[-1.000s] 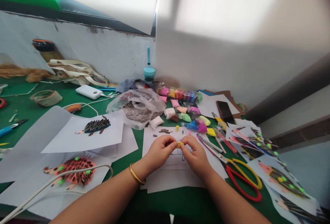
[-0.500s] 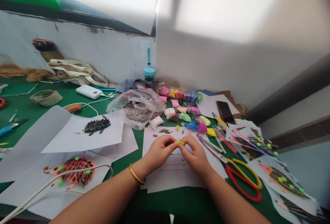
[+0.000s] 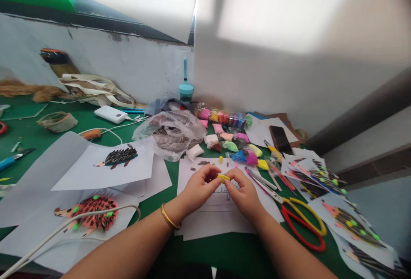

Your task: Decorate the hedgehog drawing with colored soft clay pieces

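Between the fingertips of both hands is a small flattened piece of yellow clay (image 3: 224, 178). My left hand (image 3: 204, 186), with a gold bangle on its wrist, pinches it from the left. From the right, my right hand (image 3: 241, 191) pinches the same piece. Both hands are over a white sheet of paper (image 3: 192, 223) with a blue line drawing (image 3: 221, 188), partly hidden by the fingers. On the sheet beyond the hands lie a few sunflower seeds (image 3: 203, 163) and a small upright yellow clay bit (image 3: 221, 159).
Scissors (image 3: 303, 223) with red and yellow handles lie right of the hands. Packets of coloured clay (image 3: 230, 145) and a plastic bag of seeds (image 3: 173, 137) stand behind. Hedgehog pictures (image 3: 93, 212) lie left, with a white cable (image 3: 64, 232) across; more pictures (image 3: 353, 223) lie right.
The fingers have shifted slightly around the yellow clay, which now shows a broader, flatter face. The left fingers look a little more lifted. Nothing else has visibly moved.
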Tool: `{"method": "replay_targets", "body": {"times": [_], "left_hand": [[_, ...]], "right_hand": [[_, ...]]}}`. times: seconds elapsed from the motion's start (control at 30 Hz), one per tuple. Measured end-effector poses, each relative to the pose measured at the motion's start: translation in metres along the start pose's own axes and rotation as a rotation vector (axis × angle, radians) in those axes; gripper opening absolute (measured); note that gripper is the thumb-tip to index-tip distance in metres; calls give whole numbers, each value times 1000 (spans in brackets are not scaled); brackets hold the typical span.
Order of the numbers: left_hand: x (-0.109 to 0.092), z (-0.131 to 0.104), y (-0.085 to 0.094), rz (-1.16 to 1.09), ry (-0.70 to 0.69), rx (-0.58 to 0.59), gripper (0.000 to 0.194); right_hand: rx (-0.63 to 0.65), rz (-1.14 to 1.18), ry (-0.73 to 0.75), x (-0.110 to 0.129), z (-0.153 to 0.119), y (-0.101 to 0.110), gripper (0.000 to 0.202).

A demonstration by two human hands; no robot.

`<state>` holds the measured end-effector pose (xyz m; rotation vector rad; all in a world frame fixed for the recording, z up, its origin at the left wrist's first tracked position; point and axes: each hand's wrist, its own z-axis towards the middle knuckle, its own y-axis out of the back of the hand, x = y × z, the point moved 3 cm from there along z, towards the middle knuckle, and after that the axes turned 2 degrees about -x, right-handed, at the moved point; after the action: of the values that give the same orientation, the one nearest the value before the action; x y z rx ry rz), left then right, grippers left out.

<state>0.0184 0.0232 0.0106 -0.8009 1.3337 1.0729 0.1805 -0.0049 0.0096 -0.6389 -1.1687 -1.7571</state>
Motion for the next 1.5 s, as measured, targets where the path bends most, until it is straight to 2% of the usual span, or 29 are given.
{"method": "replay_targets", "body": {"times": [0.07, 0.2, 0.33, 0.53, 0.77, 0.93, 1.23, 1.5], "left_hand": [[-1, -1, -1, -7, -33, 10, 32], [-2, -1, -1, 65, -81, 1, 21], [0, 0, 0, 75, -62, -57, 22], [0, 0, 0, 24, -47, -70, 18], [1, 1, 0, 69, -3, -28, 23], [2, 2, -1, 160, -8, -3, 16], [4, 3, 0, 109, -47, 18, 23], [9, 2, -1, 164, 3, 22, 21]], "right_hand": [[5, 0, 0, -1, 0, 0, 13], [20, -12, 7, 1, 0, -2, 13], [25, -44, 40, 4, 0, -3, 16], [26, -67, 59, 5, 0, -1, 11], [-7, -46, 90, 5, 2, 1, 15], [13, -48, 110, 7, 1, 0, 14], [20, -41, 90, 6, 1, 1, 15], [28, -71, 103, 5, 0, -1, 16]]}}
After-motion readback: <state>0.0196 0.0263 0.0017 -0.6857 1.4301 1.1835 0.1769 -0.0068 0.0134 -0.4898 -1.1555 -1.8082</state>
